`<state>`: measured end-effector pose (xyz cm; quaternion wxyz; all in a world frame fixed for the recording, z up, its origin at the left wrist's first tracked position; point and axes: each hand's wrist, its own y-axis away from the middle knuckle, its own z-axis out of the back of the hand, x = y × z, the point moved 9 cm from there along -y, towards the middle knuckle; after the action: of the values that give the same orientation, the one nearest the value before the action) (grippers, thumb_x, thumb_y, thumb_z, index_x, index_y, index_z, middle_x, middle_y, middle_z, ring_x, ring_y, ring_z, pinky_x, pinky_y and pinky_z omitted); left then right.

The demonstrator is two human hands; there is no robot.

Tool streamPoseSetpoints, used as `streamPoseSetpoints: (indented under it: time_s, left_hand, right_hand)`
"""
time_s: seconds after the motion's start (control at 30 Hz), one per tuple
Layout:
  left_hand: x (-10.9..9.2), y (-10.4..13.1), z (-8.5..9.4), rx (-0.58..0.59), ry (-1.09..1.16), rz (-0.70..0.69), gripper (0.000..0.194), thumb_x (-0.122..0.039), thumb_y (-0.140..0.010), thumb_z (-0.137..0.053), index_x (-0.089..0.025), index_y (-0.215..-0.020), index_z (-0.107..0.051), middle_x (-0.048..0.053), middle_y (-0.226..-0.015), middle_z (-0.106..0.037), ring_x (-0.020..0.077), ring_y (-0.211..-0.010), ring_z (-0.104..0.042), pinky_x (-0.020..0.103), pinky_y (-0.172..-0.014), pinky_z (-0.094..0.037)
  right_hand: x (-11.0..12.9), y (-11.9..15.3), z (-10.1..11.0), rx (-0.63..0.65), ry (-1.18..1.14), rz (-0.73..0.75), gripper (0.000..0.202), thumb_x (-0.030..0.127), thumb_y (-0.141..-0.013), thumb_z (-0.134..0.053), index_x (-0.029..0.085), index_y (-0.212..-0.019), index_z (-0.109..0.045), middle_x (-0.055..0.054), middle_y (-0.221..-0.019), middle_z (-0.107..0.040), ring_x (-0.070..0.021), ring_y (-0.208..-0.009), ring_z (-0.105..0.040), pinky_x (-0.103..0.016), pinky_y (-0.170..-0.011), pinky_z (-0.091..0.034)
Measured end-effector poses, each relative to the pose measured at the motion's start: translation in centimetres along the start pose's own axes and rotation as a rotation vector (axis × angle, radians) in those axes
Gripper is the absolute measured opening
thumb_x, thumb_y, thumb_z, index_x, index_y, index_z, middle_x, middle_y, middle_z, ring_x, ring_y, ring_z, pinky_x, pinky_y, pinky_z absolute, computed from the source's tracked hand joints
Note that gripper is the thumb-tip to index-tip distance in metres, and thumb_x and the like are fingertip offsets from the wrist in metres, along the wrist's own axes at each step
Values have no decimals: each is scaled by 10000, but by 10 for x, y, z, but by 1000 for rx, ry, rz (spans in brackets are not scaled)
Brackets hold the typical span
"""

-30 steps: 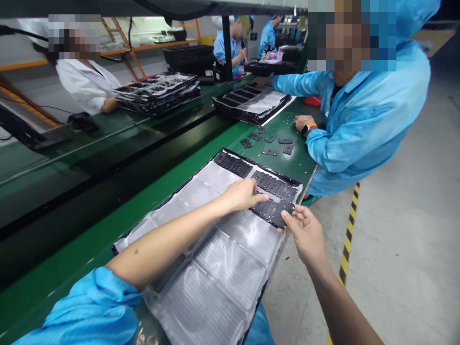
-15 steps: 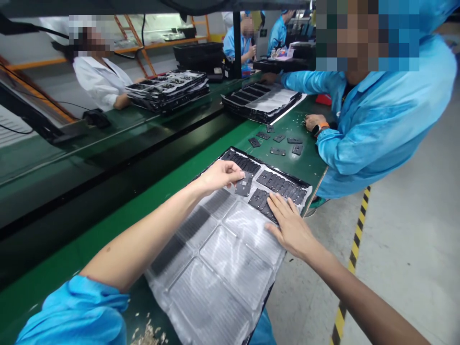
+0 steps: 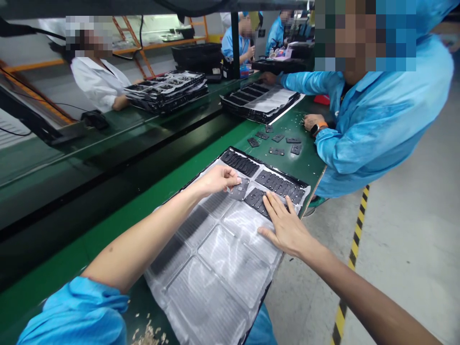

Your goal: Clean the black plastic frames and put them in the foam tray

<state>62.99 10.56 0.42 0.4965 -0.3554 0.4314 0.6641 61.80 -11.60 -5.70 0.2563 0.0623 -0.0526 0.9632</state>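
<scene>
Between thumb and fingers, my left hand (image 3: 223,181) pinches a thin dark flat plate (image 3: 240,189) with small cutouts, held over the tray. My right hand (image 3: 285,224) lies with fingers spread on a row of black plates (image 3: 254,200) in a tray compartment. The black tray (image 3: 265,282) is covered with a white translucent sheet (image 3: 215,292) moulded into compartments. Two far compartments hold further rows of overlapping black plates (image 3: 240,162) and plates at the right (image 3: 282,186). My right fingers partly hide the row beneath them.
Several loose black plates (image 3: 276,138) lie on the green bench (image 3: 215,141) beyond the tray. Stacked trays (image 3: 258,100) stand farther back, near a co-worker in a blue smock (image 3: 388,115). Pale scraps (image 3: 149,334) lie at the near left. The bench edge borders the floor at right.
My left hand has drawn the plate slightly toward me and left, lower over the tray. My right hand has shifted a little left, still on the row of plates.
</scene>
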Motion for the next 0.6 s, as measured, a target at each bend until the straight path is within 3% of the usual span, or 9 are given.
streamPoseSetpoints:
  time_s: [0.23,0.37,0.6]
  left_hand:
    - [7,-37,-27,35,-219,-6,266,-140,-835,-828,-145,-681,-612,-48,-526,-586,100,-504,-583,208,-532,-462]
    - [11,-53,-36,5,-419,-29,219,-223,-912,-799,-135,-772,-656,-41,-671,-649,110,-589,-613,250,-617,-529]
    - [5,-35,-40,-71,-700,-150,163,-193,-811,-881,-170,-889,-740,62,-856,-765,233,-839,-715,309,-766,-524]
  right_hand:
    - [-3,17,4,-85,30,-6,859,597,-1087,-401,167,-1733,-33,-178,-1778,-174,-355,-1649,-176,-679,-1290,-193]
    - [-8,26,8,-117,-2,-53,823,517,-1098,-424,194,-1735,-15,-146,-1780,-205,-346,-1649,-182,-663,-1293,-215]
    - [-20,54,19,-238,-125,-153,719,442,-1125,-377,231,-1736,-61,-131,-1759,-291,-309,-1641,-227,-638,-1288,-264]
